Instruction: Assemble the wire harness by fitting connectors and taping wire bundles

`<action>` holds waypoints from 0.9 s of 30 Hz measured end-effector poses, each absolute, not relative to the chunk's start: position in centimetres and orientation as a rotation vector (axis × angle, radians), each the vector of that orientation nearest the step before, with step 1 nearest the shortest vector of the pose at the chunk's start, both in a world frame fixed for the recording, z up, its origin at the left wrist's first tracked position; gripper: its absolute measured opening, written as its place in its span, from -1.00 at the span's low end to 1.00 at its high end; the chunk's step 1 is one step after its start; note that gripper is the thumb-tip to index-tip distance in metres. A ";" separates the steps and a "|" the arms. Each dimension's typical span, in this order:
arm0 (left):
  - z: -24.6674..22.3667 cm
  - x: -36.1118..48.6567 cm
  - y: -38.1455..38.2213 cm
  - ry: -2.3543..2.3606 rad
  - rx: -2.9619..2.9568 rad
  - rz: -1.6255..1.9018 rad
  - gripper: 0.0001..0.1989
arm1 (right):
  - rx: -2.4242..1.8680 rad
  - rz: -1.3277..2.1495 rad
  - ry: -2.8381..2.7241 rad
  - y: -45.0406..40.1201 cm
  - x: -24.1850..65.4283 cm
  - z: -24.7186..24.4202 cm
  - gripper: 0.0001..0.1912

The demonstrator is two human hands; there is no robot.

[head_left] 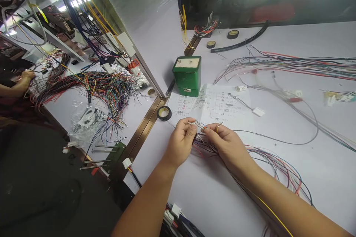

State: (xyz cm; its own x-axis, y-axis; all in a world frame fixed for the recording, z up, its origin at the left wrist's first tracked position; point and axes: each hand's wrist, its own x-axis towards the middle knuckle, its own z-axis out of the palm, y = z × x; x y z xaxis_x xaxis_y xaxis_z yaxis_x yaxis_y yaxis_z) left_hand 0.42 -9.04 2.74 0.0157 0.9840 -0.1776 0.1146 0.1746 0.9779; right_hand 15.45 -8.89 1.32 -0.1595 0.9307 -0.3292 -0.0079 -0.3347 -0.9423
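Note:
Thin wires run between my two hands over the white table. My left hand is closed, thumb against fingers, pinching wire ends of this bundle. Opposite it, my right hand is closed on wires too, and a yellow wire end sticks up between its fingers. The bundle spreads out under my right forearm as coloured loops. Just beyond my hands lies a printed wiring diagram. A roll of black tape rests to the left of my left hand. The exact tips at my fingers are too small to make out.
Behind the diagram stands a green box. Long wires, a black tube and a white connector lie to the right. Left of a panel, a tangled wire heap covers another table, near another person's hand.

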 end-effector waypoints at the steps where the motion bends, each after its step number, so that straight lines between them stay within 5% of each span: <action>1: 2.8 0.4 -9.1 1.355 1.174 1.014 -0.72 | -1.360 1.585 -1.131 -8.9 15.4 1.4 -0.68; 27: 2.1 0.4 -8.4 1.185 0.629 0.877 -0.69 | -1.449 1.544 -1.343 -8.9 15.4 1.4 -0.77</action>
State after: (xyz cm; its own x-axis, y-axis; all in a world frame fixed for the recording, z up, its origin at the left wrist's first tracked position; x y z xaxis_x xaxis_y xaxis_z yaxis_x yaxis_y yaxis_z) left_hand 0.38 -8.38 2.10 0.1269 0.8464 -0.5172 -0.2479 0.5319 0.8097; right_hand 15.37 -8.93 1.37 -0.2025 0.9237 -0.3252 0.1940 -0.2877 -0.9379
